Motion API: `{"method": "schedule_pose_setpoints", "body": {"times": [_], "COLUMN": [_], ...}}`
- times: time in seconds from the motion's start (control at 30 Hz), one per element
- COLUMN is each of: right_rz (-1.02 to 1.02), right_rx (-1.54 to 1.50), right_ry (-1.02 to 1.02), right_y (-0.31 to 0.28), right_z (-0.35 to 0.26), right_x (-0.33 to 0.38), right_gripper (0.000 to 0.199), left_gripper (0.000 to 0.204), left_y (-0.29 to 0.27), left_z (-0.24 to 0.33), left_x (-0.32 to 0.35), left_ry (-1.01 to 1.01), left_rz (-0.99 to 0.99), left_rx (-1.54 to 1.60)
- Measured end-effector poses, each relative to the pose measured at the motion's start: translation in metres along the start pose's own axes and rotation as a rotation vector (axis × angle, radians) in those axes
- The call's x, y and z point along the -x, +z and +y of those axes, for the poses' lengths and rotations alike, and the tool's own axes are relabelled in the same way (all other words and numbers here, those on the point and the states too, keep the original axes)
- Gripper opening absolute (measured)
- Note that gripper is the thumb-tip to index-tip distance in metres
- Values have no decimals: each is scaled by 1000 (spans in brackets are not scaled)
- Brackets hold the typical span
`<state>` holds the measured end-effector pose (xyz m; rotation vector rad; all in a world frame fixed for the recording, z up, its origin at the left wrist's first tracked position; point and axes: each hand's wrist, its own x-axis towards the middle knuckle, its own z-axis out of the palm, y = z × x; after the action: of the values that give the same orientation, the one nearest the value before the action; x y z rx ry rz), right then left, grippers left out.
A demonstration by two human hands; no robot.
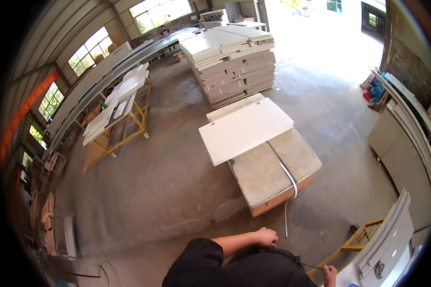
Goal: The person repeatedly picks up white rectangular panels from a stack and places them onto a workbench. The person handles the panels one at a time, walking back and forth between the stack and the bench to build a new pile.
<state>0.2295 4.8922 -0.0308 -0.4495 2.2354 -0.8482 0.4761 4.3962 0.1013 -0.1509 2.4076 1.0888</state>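
Note:
My left hand (266, 237) is curled closed in front of my waist, against my black clothing (254, 270); whatever is inside its fingers, if anything, is hidden. Lower and to the right, my right hand (330, 275) pinches the end of a thin dark cord (312, 266). The cord is stretched from the black clothing at my waist. Ahead of me stands a low block-like stack with a worn beige top (258, 174) and orange-brown sides, bound by a pale strap (286, 172). A white panel (246, 129) lies across its far part. Neither hand touches the stack.
Behind it rises a tall pile of white panels (237, 71). At left, a yellow-framed wheeled trolley (141, 122) carries boards. Near my right are a yellow frame (357, 246) and leaning pale panels (392, 239). A loose strap end (286, 220) hangs toward the concrete floor (167, 191).

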Motion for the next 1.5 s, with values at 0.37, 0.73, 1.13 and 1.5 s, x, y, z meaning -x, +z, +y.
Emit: {"method": "schedule_pose_setpoints", "body": {"times": [0.37,0.73,1.13,1.5], "right_rz": [-90,540,978,1049], "right_rx": [-50,-379,-220,-144], "right_ry": [48,460,436,753], "right_y": [75,31,-119,-260], "right_z": [-189,-81,35,131], "right_x": [81,125,18,-77], "right_gripper": [29,29,44,76], "left_gripper": [27,16,23,44], "left_y": [-32,12,43,156], "left_z": [23,-84,134,400], "left_x": [-79,-191,-340,-544], "left_ry": [215,-378,-458,-204], "left_rz": [-359,-329,-283,-360], "left_rx": [146,660,244,32]}}
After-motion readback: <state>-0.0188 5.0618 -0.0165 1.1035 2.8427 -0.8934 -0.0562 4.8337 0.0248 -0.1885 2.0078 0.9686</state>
